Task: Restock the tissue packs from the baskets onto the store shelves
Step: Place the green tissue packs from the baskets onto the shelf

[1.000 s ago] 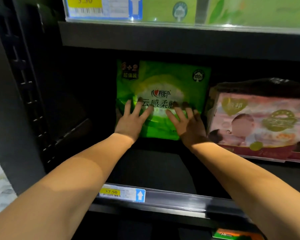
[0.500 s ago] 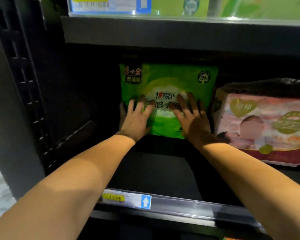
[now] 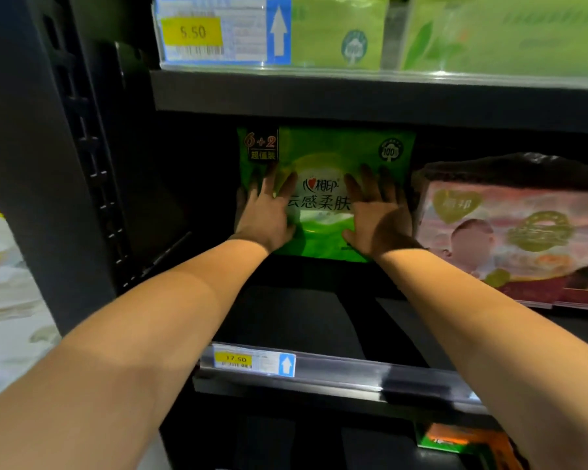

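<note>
A green tissue pack [image 3: 326,150] stands upright deep on the dark middle shelf [image 3: 306,320]. My left hand [image 3: 267,212] lies flat on the pack's left half, fingers straight and spread. My right hand [image 3: 375,215] lies flat on its right half, fingers straight too. Both palms press against the pack's front face. The pack's lower corners are hidden behind my hands.
A pink tissue pack [image 3: 513,232] sits right of the green one, almost touching it. Green packs [image 3: 340,32] fill the shelf above, behind a 5.50 price tag [image 3: 192,32]. A 17.50 tag [image 3: 235,359] marks the front rail. The dark upright [image 3: 82,164] bounds the left.
Both hands have slid outward and a little higher on the green pack, and the pack has gone deeper into the shelf. The camera has moved closer.
</note>
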`<state>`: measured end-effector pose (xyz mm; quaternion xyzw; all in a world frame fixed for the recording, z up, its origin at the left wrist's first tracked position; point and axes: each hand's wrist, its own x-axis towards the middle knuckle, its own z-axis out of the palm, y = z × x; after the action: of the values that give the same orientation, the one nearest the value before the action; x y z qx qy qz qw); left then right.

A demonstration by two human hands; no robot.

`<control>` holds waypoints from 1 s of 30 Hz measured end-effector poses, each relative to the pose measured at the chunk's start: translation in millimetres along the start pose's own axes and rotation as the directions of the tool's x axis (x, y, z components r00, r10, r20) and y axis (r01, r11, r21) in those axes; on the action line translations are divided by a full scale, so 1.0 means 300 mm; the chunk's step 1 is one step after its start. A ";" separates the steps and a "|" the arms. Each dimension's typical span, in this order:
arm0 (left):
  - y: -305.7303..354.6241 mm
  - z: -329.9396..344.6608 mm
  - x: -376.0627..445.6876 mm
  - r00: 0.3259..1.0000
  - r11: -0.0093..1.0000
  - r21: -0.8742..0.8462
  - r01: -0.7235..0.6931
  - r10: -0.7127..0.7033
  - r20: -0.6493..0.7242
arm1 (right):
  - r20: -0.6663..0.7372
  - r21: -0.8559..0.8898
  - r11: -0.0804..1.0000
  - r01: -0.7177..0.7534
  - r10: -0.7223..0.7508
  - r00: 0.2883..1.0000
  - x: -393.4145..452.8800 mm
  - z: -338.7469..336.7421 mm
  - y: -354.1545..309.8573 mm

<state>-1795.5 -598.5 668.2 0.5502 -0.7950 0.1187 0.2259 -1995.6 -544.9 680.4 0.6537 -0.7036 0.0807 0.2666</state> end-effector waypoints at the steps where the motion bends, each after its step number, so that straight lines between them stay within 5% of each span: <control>1: 0.002 -0.017 -0.018 1.000 1.000 0.009 -0.003 0.003 0.002 | 0.005 0.018 1.000 0.007 -0.007 1.000 -0.019 -0.018 -0.003; 10: 0.058 -0.225 -0.370 0.999 0.998 0.065 -0.019 0.021 -0.041 | 0.032 0.141 0.990 0.008 -0.012 0.999 -0.388 -0.237 -0.027; 21: 0.104 -0.380 -1.002 0.989 0.983 -0.132 -0.125 0.135 0.067 | 0.057 0.269 0.957 0.111 -0.130 0.990 -0.931 -0.351 -0.102; 30: 0.163 -0.345 -1.592 0.951 0.968 -0.232 -0.095 0.157 0.266 | 0.230 0.303 0.949 0.089 -0.164 0.959 -1.528 -0.316 -0.267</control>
<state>-1677.7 -143.0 527.1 0.4813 -0.8610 -0.0336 0.1608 -1891.5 -109.6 521.4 0.7347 -0.6686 0.0816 0.0808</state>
